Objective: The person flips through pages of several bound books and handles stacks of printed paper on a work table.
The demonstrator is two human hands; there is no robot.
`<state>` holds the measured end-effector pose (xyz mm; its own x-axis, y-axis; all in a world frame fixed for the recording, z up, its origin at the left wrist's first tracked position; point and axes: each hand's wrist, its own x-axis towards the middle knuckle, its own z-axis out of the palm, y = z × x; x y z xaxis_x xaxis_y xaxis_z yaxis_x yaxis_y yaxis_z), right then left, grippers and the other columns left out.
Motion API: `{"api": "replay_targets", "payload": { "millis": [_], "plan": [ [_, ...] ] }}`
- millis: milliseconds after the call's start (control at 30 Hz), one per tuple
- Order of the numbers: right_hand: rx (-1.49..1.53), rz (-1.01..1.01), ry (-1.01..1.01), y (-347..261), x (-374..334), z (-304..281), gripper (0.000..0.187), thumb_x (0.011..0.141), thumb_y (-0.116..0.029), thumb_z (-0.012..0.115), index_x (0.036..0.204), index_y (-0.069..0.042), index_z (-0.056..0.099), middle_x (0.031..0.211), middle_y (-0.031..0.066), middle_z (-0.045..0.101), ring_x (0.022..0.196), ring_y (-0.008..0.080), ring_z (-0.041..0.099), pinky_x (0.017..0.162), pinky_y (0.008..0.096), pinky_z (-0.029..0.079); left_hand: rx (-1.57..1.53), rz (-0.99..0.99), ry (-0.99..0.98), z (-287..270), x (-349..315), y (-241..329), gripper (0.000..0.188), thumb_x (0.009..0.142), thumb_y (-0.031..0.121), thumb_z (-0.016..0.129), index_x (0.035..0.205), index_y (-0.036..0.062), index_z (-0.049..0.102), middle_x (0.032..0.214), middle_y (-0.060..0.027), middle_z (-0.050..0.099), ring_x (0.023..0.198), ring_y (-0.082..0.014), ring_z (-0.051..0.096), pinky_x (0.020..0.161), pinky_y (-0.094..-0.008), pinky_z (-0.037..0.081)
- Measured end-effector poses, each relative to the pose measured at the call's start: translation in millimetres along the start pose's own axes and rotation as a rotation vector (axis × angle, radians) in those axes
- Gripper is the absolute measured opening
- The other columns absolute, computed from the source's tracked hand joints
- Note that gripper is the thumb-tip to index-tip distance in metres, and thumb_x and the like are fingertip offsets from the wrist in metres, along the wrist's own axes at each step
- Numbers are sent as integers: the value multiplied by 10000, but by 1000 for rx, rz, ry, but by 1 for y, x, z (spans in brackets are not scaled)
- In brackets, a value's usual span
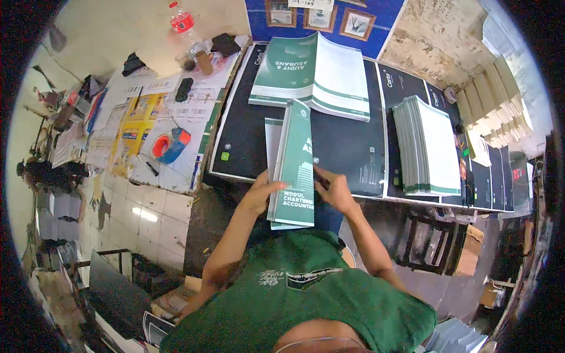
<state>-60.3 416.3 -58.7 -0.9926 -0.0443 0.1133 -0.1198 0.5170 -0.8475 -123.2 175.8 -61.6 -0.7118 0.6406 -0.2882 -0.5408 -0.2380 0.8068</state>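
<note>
A green-and-white softcover book (298, 170) stands tilted between my hands at the front edge of the black tabletop. It is seen narrow, with white lettering and a building picture on its cover. My left hand (259, 193) grips its left side, thumb on the cover and fingers behind. My right hand (335, 193) closes at its right edge, with the fingertips partly hidden. Just beyond lie two overlapping wide green-and-white covers or books (341, 76). A stack of similar books (426, 147), with pale back covers, stands to the right.
On a paper-covered side table (132, 126) at the left are a blue-and-red tape roll (170, 144), a marker (148, 165) and a plastic bottle (183, 26). Cream paper stacks (491, 100) stand at the far right. A dark wooden stool (432, 241) is below the table.
</note>
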Motion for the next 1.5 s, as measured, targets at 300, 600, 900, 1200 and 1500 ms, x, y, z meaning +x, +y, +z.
{"api": "replay_targets", "payload": {
  "millis": [300,600,900,1200,1500],
  "plan": [
    [318,24,201,34,19,35,262,767,-144,726,935,51,678,838,156,717,753,129,631,686,334,511,-129,23,-62,27,-15,6,754,732,127,726,1384,-20,376,1199,-144,584,1074,-242,605,913,-367,507],
    [-247,-181,182,-63,-5,-27,308,810,-75,687,1106,-6,636,1021,172,685,904,307,683,770,380,545,226,214,83,31,-4,-3,782,711,12,727,1388,-3,338,1248,-139,550,1139,-239,562,974,-376,469],
    [-260,-45,387,-18,15,7,209,798,-86,675,989,-39,605,918,159,662,858,343,665,736,400,540,1011,87,275,55,5,17,1045,611,237,812,1381,-129,207,1304,-336,470,1196,-417,526,1012,-420,428],
    [-92,29,736,13,-2,42,146,851,-39,659,993,-7,642,844,146,689,757,201,684,708,314,539,1360,79,381,96,7,14,1197,588,357,817,1413,-117,90,1273,-390,408,1145,-522,502,967,-523,455],
    [-20,68,660,4,2,36,179,818,-32,683,987,11,645,834,145,692,747,189,682,723,312,537,1388,-3,389,74,18,10,1113,610,316,790,1435,-65,147,1183,-385,508,1055,-515,570,938,-508,476]
  ]
}}
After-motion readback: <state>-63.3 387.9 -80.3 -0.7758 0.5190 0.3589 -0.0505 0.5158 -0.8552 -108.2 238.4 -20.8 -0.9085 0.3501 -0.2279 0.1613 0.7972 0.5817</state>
